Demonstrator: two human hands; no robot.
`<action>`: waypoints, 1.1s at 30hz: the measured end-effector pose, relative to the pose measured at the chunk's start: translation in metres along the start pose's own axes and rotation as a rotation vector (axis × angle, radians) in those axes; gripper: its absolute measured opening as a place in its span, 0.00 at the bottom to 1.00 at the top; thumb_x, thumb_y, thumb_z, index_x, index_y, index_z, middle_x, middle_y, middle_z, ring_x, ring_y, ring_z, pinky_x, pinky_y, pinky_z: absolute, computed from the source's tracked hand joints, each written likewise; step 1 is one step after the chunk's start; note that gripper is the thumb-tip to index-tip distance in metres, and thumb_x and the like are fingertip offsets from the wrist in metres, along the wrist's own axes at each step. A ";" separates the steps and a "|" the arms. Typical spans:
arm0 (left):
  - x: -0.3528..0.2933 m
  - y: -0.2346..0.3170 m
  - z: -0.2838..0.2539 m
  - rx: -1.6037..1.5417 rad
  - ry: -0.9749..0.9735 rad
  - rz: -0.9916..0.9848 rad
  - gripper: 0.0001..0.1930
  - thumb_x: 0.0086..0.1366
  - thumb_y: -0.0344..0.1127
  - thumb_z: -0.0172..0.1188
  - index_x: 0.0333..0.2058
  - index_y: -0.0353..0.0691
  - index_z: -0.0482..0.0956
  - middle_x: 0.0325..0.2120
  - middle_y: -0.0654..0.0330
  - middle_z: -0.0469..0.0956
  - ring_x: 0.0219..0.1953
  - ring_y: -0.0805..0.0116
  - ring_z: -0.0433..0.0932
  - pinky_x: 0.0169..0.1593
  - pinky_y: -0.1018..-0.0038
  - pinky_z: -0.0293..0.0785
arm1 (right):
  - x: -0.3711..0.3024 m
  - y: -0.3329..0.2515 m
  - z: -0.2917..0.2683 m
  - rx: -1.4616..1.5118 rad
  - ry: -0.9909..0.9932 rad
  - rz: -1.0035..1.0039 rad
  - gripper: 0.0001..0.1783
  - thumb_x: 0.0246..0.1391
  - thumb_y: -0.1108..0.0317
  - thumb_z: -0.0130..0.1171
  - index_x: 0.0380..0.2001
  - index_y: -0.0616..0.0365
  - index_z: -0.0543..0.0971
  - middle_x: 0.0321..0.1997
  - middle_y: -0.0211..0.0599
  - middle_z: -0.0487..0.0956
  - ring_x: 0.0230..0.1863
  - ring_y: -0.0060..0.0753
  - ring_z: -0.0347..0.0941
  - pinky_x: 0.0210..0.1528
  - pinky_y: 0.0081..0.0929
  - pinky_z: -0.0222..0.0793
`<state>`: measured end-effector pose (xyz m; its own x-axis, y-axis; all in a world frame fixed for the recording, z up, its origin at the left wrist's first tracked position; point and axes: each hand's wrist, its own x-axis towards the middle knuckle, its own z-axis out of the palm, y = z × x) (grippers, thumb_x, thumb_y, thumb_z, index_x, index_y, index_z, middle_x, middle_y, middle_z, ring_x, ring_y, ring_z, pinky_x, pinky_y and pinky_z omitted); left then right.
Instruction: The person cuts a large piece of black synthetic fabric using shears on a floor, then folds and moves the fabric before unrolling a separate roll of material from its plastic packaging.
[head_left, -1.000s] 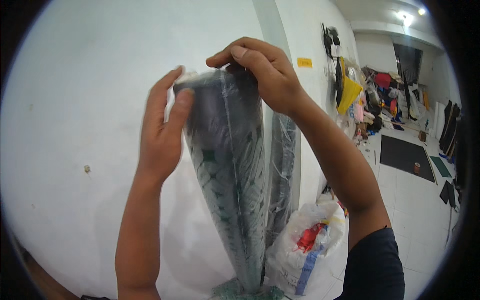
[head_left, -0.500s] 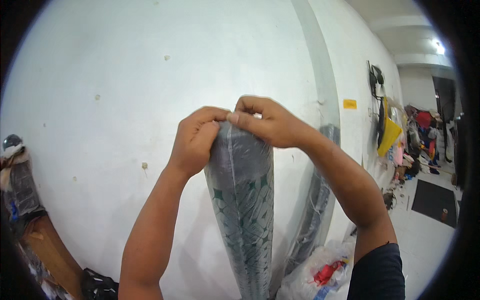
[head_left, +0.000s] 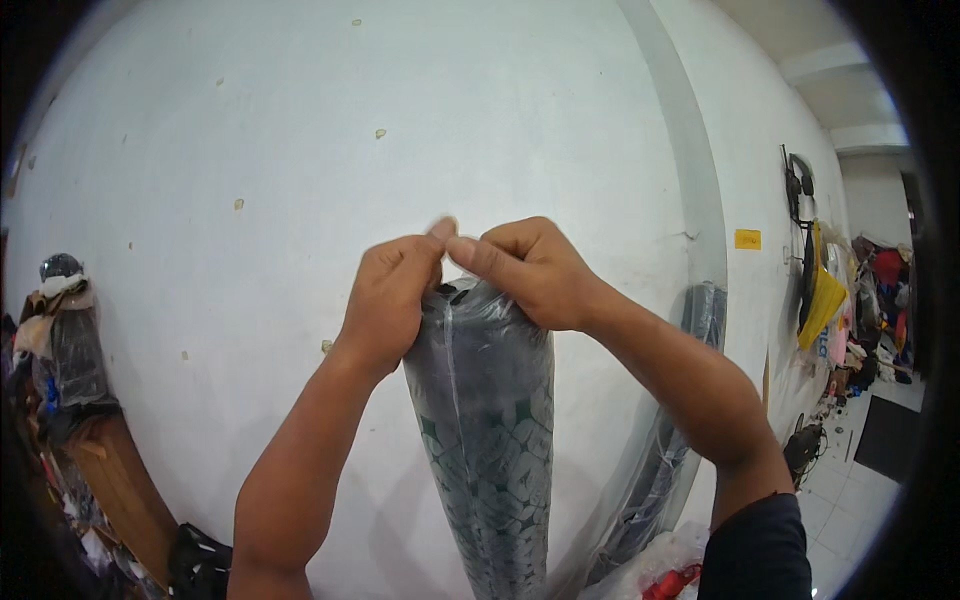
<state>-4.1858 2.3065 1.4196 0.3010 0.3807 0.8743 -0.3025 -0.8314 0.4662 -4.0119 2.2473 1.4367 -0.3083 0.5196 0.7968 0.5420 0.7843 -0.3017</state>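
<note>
A tall roll (head_left: pixel 490 470) with a green and pale grey pattern stands upright in front of me, covered in clear plastic wrap (head_left: pixel 480 345). A whitish seam runs down the wrap from its top end. Closed at the upper left rim of the roll, my left hand (head_left: pixel 395 290) has its thumb pointing up and grips the plastic. My right hand (head_left: pixel 535 270) pinches the wrap at the upper right, its thumb tip close to the left thumb. A dark gap shows in the plastic between the hands. The fingertips are partly hidden.
Behind the roll is a white wall (head_left: pixel 250 330). Another plastic-wrapped dark roll (head_left: pixel 660 460) leans there at the right, near a clear plastic bag with something red (head_left: pixel 672 582). Cardboard (head_left: pixel 115 490) and piled goods stand at the left. A dark mat (head_left: pixel 890 440) lies on the far right floor.
The view has shifted left, so the surroundings appear farther right. My hands have moved slightly apart at the thumbs, and a dark gap now shows at the top of the wrap.
</note>
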 end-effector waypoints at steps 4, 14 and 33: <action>-0.002 -0.014 0.005 -0.038 0.245 -0.013 0.31 0.68 0.61 0.50 0.12 0.46 0.63 0.12 0.68 0.59 0.19 0.74 0.58 0.34 0.76 0.64 | 0.001 0.024 0.012 0.202 0.231 -0.125 0.30 0.62 0.52 0.55 0.09 0.56 0.66 0.12 0.19 0.58 0.17 0.14 0.50 0.18 0.23 0.46; 0.008 -0.048 0.006 -0.634 0.427 0.023 0.32 0.69 0.63 0.45 0.13 0.51 0.51 0.11 0.66 0.53 0.18 0.71 0.60 0.51 0.62 0.73 | -0.007 0.073 0.015 0.871 0.624 -0.336 0.23 0.64 0.59 0.52 0.15 0.57 0.73 0.18 0.30 0.70 0.24 0.20 0.61 0.29 0.23 0.58; -0.057 -0.095 0.010 0.646 0.302 0.760 0.16 0.61 0.36 0.63 0.46 0.37 0.76 0.51 0.47 0.65 0.56 0.52 0.66 0.58 0.59 0.66 | -0.047 0.043 0.007 -0.739 0.111 -0.884 0.17 0.40 0.58 0.72 0.30 0.54 0.78 0.47 0.38 0.73 0.58 0.43 0.67 0.60 0.47 0.67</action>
<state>-4.1650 2.3599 1.3245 -0.0326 -0.3227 0.9459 0.2507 -0.9188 -0.3048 -3.9791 2.2591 1.3826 -0.7573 -0.1726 0.6299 0.5078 0.4509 0.7340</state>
